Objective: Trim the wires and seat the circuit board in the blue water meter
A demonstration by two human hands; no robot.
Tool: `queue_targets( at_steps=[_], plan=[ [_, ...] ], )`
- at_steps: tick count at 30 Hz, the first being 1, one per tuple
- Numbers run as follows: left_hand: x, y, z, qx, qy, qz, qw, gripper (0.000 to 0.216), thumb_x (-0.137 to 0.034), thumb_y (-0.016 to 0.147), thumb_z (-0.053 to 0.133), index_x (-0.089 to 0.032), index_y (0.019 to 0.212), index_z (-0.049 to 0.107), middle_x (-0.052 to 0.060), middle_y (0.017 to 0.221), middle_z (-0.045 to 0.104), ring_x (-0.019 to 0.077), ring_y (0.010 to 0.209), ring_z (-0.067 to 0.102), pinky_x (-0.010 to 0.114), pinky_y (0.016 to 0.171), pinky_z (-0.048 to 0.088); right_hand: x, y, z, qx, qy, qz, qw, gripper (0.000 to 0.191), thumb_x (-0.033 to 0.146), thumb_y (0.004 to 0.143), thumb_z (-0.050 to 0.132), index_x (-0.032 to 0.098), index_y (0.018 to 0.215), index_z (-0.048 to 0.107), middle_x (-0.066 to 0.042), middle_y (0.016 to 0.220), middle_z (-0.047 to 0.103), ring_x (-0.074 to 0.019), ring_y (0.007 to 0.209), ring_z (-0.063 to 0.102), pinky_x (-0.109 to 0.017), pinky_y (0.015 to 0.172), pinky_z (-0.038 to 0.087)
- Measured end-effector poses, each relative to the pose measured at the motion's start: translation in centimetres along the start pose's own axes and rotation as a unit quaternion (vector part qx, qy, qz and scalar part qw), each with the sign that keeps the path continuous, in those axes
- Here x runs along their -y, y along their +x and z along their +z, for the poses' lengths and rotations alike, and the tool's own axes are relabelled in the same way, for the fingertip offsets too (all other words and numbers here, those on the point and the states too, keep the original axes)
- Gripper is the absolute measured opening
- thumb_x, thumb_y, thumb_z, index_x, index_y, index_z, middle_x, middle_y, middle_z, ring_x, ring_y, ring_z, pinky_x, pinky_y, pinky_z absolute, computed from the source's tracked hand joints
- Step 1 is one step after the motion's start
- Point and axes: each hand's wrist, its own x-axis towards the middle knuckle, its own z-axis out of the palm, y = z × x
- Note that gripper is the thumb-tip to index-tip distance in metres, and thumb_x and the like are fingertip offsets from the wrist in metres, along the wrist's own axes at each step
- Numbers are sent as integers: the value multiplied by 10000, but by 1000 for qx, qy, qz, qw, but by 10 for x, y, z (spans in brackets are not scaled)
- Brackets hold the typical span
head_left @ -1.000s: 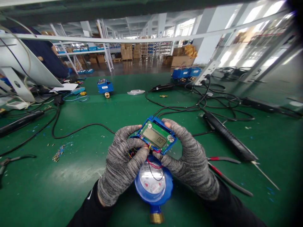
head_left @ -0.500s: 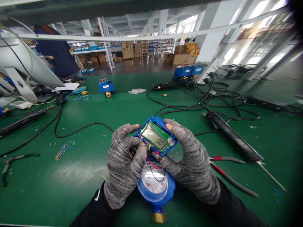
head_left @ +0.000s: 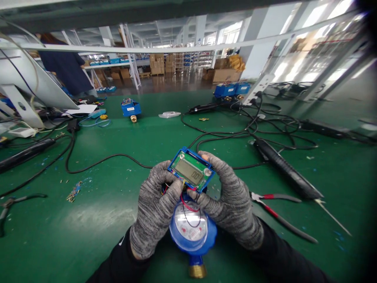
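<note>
Both my hands wear grey knit gloves. My left hand (head_left: 154,210) and my right hand (head_left: 231,200) pinch a green circuit board with an LCD screen (head_left: 191,169) in its blue frame, left on its near-left edge, right round its right side. The board is tilted up above a round blue water meter (head_left: 193,232) with a white dial and a brass fitting (head_left: 196,271) toward me. Thin red, black and yellow wires (head_left: 188,204) run from the board down to the meter.
Red-handled pliers (head_left: 273,210) lie right of my hands, with a long black screwdriver tool (head_left: 282,169) beyond. Black cables (head_left: 97,161) cross the green mat. More blue meters (head_left: 131,108) (head_left: 231,89) stand farther back. A person in dark clothes (head_left: 66,70) stands at far left.
The board and both hands have shifted slightly left and toward me, closer over the meter dial. The person at far left has moved a little.
</note>
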Motion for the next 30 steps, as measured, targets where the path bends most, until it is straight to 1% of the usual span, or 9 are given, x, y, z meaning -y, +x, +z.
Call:
queue_targets(
  at_steps=[3,5,7,12,16,20,23,27,30],
  plan=[
    [0,0,1,-23,49,11,998,91,-266,872,701,-208,807,678,76,1107,706,233,1038,664,442,964,527,2,0,2,-1,9,33,999,717,377,834,776,259,1459,444,-100,1380,599,-286,1250,600,-450,1050,542],
    [-1,0,1,-47,85,32,995,106,-257,863,707,-211,778,664,69,1114,693,238,1057,654,466,999,510,3,0,3,1,20,57,998,698,402,835,777,262,1441,461,-98,1356,613,-285,1226,614,-445,1029,553],
    [-2,0,1,-57,109,53,991,99,-240,860,706,-216,775,660,60,1125,684,239,1069,649,477,1011,502,3,1,4,1,35,73,997,683,416,840,774,264,1432,469,-101,1342,618,-288,1212,621,-449,1019,555],
    [-6,1,-2,-56,129,80,987,75,-219,860,708,-236,793,681,34,1133,686,230,1082,646,458,1003,506,-2,0,8,-3,101,97,990,623,452,850,766,298,1389,493,-77,1305,621,-271,1168,633,-435,982,563],
    [-7,0,-1,-57,130,78,987,83,-221,869,696,-231,790,674,36,1149,686,236,1105,646,463,1005,514,-4,-3,11,5,144,116,983,632,444,839,785,298,1384,500,-85,1320,604,-279,1183,617,-463,1024,536],
    [-4,-3,2,-57,114,74,989,84,-210,886,667,-228,804,658,42,1216,676,241,1110,656,487,1020,523,-3,-6,13,2,172,128,977,644,433,838,791,313,1396,491,-88,1341,587,-282,1202,603,-478,1028,532],
    [-1,-2,2,-53,123,75,988,53,-212,887,665,-229,837,668,55,1247,671,247,1130,652,491,1028,527,-1,-6,14,-2,187,134,973,633,436,839,789,299,1386,501,-93,1344,583,-283,1210,599,-469,1030,534],
    [-2,3,-3,-6,145,66,987,87,-236,883,680,-212,799,677,78,1150,697,255,1090,664,460,967,562,-1,-4,15,-10,191,147,971,602,451,842,781,284,1358,520,-92,1306,603,-279,1170,619,-450,991,558],
    [-7,4,-4,-34,167,82,982,75,-228,851,715,-209,794,668,71,1158,684,251,1087,660,455,963,559,-2,-4,15,-12,171,153,973,622,458,836,784,276,1363,509,-98,1303,598,-281,1151,624,-445,951,578]
  ],
)
